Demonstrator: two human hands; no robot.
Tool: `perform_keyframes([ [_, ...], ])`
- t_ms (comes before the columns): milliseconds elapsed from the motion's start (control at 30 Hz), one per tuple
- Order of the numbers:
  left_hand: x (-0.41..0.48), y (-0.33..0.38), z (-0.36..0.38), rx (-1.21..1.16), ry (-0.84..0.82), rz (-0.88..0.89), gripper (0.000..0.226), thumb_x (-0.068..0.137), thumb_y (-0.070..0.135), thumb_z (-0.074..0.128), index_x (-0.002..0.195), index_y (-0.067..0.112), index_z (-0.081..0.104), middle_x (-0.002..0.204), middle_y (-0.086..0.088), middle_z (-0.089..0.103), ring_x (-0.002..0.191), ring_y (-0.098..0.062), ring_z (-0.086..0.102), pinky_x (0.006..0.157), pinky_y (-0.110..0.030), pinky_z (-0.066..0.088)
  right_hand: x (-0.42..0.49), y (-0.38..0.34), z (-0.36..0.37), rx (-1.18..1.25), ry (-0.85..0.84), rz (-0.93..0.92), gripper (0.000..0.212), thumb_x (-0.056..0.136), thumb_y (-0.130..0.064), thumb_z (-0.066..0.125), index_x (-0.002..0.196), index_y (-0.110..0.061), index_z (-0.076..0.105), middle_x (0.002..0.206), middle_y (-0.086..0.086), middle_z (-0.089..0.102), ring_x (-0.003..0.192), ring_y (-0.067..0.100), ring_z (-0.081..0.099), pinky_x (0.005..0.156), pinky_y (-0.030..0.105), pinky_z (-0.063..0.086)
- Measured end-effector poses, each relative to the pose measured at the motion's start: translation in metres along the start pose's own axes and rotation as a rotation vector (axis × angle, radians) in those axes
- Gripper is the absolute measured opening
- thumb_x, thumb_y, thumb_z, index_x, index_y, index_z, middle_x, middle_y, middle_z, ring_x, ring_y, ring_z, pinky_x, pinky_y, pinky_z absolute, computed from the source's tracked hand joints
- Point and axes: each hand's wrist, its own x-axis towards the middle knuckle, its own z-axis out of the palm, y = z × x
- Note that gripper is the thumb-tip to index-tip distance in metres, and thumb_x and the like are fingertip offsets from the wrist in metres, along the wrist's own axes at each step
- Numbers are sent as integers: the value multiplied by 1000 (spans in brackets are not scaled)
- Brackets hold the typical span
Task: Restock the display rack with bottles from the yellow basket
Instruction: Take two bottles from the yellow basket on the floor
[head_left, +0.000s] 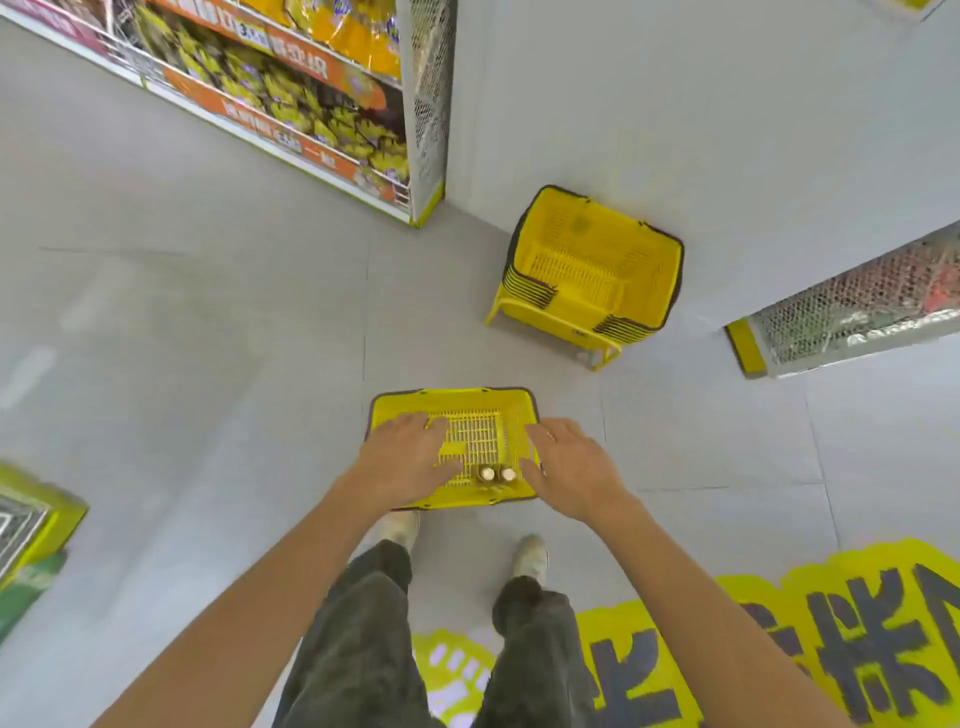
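Both hands, left hand (410, 457) and right hand (569, 462), are hovering open and empty over the yellow basket (452, 397), whose two small bottles (496, 474) are probably light, rigid, best gripped below the caps.

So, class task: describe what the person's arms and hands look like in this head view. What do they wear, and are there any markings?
Both arms are bare from the lower edge of the view to the wrists: no sleeves show. The left hand and right hand wear no gloves, and no watch, ring or band can be seen. No markings show on either arm. Below them are dark grey trousers and pale shoes.
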Motion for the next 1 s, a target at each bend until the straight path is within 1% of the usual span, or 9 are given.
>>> perform_keyframes([
  [167,72,26,116,-104,-170,-72,60,104,51,49,147,10,44,138,-12,57,132,-33,53,104,-45,48,55,69,127,76,-197,-9,56,106,-37,46,157,-15,39,154,9,47,145,30,41,112,44,45],
  [267,129,33,188,-165,-202,-91,57,103,50,52,144,11,46,135,-11,58,130,-33,54,102,-46,50,100,94,198,167,-248,8,56,106,-36,46,156,-12,37,153,13,47,143,33,43,112,48,46],
  [400,225,13,290,-206,-155,-76,57,102,49,55,146,13,46,140,-10,59,131,-32,55,102,-46,49,187,112,295,246,-230,5,49,105,-35,50,148,-13,47,146,12,53,136,34,50,107,48,50],
  [533,319,-17,401,-272,-140,-49,55,97,34,65,148,20,48,145,-7,59,134,-30,54,106,-42,47,279,130,394,228,-218,25,35,102,-32,53,129,-9,56,130,19,60,122,40,59,94,45,50],
  [600,354,-29,450,-374,-109,-32,51,91,23,71,141,21,57,141,-4,63,130,-28,58,104,-40,48,311,137,437,182,-231,20,34,102,-30,55,128,-9,56,128,21,60,119,42,61,93,45,51],
  [700,391,-34,506,-516,29,-31,31,86,16,74,117,17,71,118,-6,73,111,-29,67,91,-40,52,338,143,487,135,-187,14,30,101,-16,55,130,-11,58,130,19,56,117,42,63,91,46,53],
  [767,406,-36,521,-570,118,-16,20,86,20,77,105,16,73,104,-4,74,100,-28,67,83,-40,51,347,145,502,138,-98,28,23,101,-10,54,122,-10,63,125,18,60,112,41,65,86,45,54],
  [833,403,-37,518,-623,174,-21,19,84,22,81,101,16,74,99,-2,75,95,-24,67,78,-35,48,345,144,494,180,-52,47,19,99,-13,60,116,-9,67,119,18,67,108,40,67,82,42,53],
  [1000,298,-32,426,-828,292,-101,22,80,23,86,98,16,77,93,-3,77,90,-27,68,80,-44,54,263,108,375,354,72,-12,25,90,-20,77,113,-12,73,109,14,76,102,35,69,78,41,52],
])
